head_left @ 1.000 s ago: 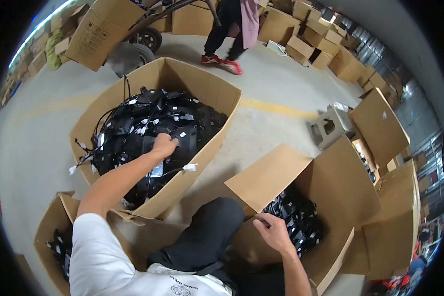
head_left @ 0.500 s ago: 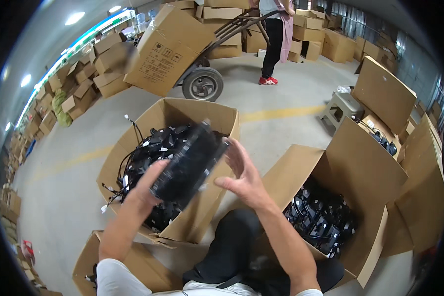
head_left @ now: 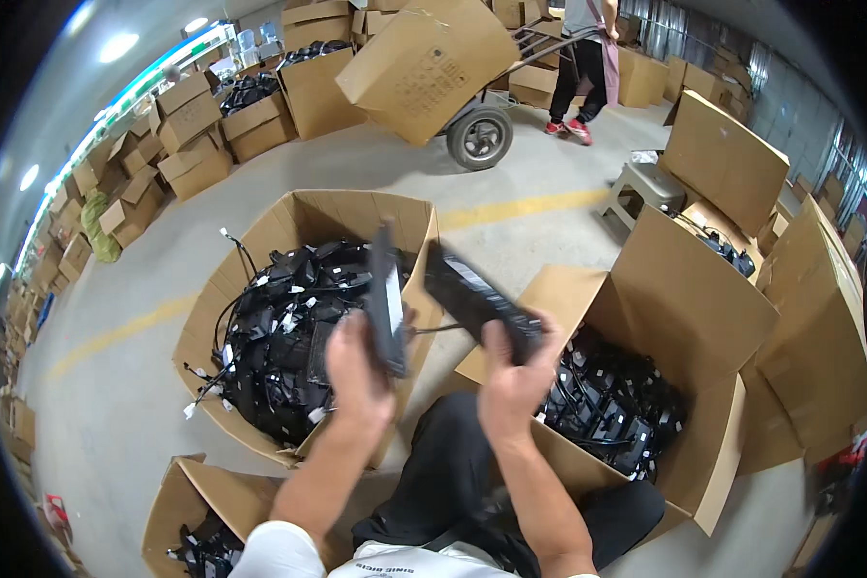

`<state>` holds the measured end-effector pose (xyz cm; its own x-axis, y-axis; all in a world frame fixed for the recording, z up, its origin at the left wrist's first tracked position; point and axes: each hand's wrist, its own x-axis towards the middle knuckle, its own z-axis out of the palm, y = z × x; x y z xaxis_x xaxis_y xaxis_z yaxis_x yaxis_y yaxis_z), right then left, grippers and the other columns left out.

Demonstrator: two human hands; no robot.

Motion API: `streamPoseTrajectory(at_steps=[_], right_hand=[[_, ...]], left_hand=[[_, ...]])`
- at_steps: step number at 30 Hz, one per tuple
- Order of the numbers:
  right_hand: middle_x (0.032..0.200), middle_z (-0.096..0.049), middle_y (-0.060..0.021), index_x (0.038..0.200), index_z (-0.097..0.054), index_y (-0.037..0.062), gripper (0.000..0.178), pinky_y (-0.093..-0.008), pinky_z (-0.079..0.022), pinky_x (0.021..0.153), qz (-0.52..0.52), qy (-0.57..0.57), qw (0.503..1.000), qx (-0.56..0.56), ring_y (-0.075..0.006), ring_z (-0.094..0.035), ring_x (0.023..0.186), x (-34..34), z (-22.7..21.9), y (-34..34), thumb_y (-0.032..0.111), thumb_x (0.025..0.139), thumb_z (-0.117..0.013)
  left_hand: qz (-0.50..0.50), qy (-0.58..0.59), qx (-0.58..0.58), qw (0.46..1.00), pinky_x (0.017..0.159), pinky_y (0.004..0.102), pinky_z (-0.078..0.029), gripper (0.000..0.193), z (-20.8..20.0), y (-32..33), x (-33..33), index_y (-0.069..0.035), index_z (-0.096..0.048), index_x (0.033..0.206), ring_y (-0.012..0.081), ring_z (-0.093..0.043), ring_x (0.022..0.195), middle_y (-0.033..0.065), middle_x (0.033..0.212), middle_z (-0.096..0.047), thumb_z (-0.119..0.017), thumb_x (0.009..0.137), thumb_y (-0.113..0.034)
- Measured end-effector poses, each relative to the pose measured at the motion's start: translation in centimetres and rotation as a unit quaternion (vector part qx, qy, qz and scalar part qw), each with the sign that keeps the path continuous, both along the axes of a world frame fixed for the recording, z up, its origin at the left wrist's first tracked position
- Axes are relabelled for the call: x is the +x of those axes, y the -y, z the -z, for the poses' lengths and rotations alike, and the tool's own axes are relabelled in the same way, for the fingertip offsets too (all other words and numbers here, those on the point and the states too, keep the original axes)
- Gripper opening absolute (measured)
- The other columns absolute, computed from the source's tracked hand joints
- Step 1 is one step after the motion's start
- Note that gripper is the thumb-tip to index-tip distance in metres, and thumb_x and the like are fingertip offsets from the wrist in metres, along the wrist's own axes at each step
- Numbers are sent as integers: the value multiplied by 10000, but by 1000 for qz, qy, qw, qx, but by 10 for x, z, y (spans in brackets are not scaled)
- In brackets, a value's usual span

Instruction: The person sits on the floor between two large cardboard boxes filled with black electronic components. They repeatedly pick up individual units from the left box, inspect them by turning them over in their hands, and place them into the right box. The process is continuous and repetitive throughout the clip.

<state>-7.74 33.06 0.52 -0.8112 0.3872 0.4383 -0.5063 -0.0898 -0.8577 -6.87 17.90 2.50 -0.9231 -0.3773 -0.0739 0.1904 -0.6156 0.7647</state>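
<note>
My left hand (head_left: 359, 371) grips a flat black rectangular part (head_left: 388, 303), held upright on edge and smeared by motion. Closed around the lower end of a second black rectangular part (head_left: 474, 294) is my right hand (head_left: 518, 385); this part tilts up to the left. A thin dark cable runs between the two parts. Both hang over the right side of an open cardboard box (head_left: 303, 207), full of tangled black parts (head_left: 275, 332) with cables and white connectors. To the right, similar black parts (head_left: 612, 414) lie in another open box (head_left: 694, 289).
A third open box (head_left: 236, 486) at lower left holds more black parts (head_left: 207, 551). Beyond, a person (head_left: 588, 67) handles a two-wheeled cart (head_left: 480, 137) bearing a large carton (head_left: 429, 72). A grey stool (head_left: 645, 193) stands at right, near tall cardboard flaps.
My right hand was open beside a black part in my left hand; now each hand holds a part, held apart. The cart and person have shifted right in view.
</note>
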Motion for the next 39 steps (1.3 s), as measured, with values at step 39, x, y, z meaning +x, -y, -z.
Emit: streamPoseTrajectory(at_steps=[39], right_hand=[[1212,-661,-247,1320,-617,-56,820,-395,-617,795,128,-202,938,250,-375,-728,936,110,21,-152,529,792,-846]], left_hand=[[288,33,-125,949,967,391,-558,459,32,-115,51,16,-444,1412,247,-651,1105,164,1182,-640,-578,1037,-214]])
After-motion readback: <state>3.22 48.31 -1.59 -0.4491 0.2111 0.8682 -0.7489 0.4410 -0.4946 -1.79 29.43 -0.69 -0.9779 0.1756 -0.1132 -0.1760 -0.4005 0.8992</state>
